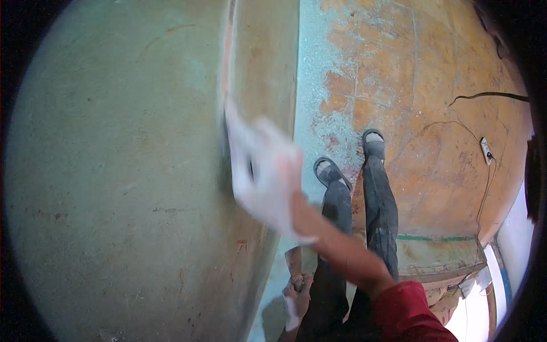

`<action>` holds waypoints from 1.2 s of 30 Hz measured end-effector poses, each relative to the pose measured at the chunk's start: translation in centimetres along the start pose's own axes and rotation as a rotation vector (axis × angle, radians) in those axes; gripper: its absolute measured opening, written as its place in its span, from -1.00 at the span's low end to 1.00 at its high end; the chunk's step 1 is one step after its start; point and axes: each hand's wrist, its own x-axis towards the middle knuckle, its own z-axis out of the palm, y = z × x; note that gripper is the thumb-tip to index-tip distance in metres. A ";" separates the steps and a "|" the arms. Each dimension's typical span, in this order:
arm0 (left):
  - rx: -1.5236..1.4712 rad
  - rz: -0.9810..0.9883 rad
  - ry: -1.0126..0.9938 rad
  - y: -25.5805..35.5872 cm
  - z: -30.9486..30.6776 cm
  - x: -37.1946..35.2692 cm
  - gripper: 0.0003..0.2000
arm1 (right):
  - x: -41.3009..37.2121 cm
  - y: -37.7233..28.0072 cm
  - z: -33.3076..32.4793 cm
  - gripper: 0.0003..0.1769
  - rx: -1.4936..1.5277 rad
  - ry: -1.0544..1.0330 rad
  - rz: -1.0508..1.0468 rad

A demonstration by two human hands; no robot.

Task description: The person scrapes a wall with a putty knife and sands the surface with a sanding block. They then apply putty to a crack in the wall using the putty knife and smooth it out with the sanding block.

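Note:
My right hand, in a white glove and smeared by motion, is at a large greenish-grey panel. Its fingers are bent together, with the fingertips right at the lower end of a pale reddish strip that runs down the panel. A thin dark edge shows along the finger side; I cannot tell what the hand holds. Low in the view, close to my left leg, my left hand is closed, dusty, with a brownish piece standing out above it.
My feet in dark sandals stand on an orange floor strewn with pale dust beside the panel. A white power strip with thin cables lies at right. A green-edged slab is behind my legs.

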 end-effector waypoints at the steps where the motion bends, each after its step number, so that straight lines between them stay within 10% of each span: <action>1: -0.002 0.007 0.004 0.1 0.0 0.0 -0.79 | -2.7 -1.1 -0.4 -0.46 0.121 -0.030 0.057; 28: -0.358 0.078 0.132 -1.9 -0.4 0.4 -0.87 | -5.3 -0.9 1.7 -0.50 0.152 0.129 0.000; 31: 0.019 0.204 0.084 -2.6 -0.9 0.4 -0.87 | 1.4 -0.5 1.2 -0.45 0.050 0.143 -0.022; 33: -0.075 -0.116 0.046 -3.2 -0.9 0.3 -0.88 | 3.6 0.3 2.7 -0.44 -0.071 0.295 -0.153; 36: -0.516 -0.049 -0.009 -3.9 -0.7 1.2 -0.88 | -6.3 -0.6 2.3 -0.51 0.156 0.158 0.008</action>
